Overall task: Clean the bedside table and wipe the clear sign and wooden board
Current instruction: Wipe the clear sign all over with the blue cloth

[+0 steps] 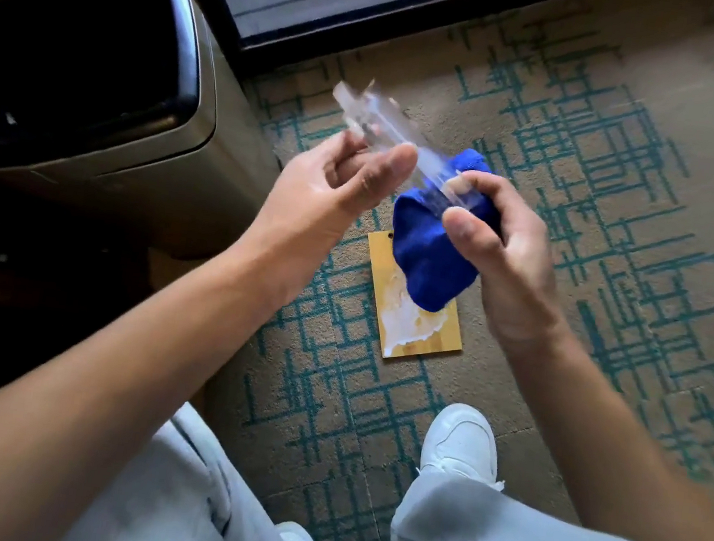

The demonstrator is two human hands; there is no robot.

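The clear sign (390,138) is held in mid-air at the centre of the frame, its long axis slanting from upper left down to lower right. The left hand (334,190) pinches its upper-left part between thumb and curled fingers; the right hand (498,252) grips the blue cloth (425,256) bunched around its lower-right end. Any wiping stroke would likely run up that slant. The wooden board (419,333) lies smeared on the carpet (626,215) directly below.

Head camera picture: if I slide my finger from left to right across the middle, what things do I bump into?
Bedside table → left hand → clear sign → blue cloth → right hand.
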